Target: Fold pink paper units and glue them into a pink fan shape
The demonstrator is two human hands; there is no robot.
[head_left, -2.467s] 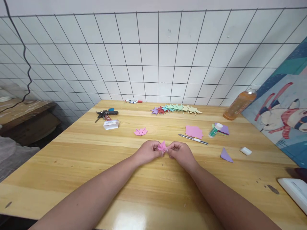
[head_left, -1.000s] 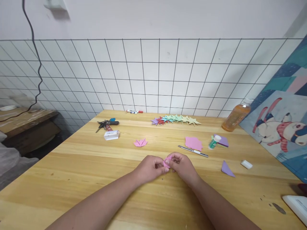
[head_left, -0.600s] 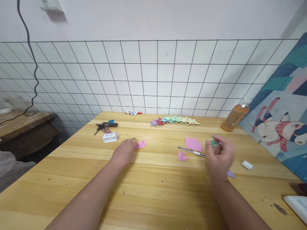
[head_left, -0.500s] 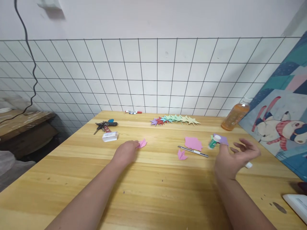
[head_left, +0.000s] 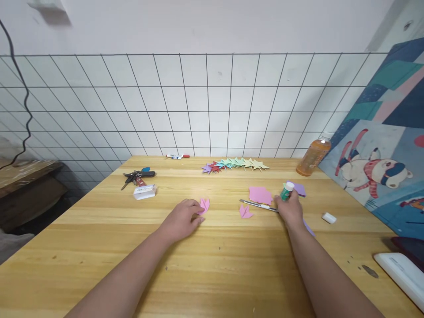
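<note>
My left hand (head_left: 181,221) rests on the wooden table with its thumb and fingers closed at the edge of a small folded pink paper piece (head_left: 205,204). A similar folded pink paper piece (head_left: 245,212) lies farther right, apart from both hands. My right hand (head_left: 290,211) is closed round a green glue stick with a white cap (head_left: 286,191), which stands tilted. Beside that hand lie a slim utility knife (head_left: 256,205), its right end by my fingers, and a stack of pink paper (head_left: 260,195). Purple paper (head_left: 300,189) shows behind the right hand.
A row of folded coloured paper stars (head_left: 235,164) lies near the tiled wall. Markers (head_left: 178,156), keys (head_left: 135,177) and a small white box (head_left: 145,191) are left. To the right are a bottle of amber drink (head_left: 313,155), an eraser (head_left: 329,217) and a white device (head_left: 402,274).
My right hand has come left and down and closed on the glue stick. My left hand has shifted right and nearer with the folded pink paper. The view has turned slightly right.
</note>
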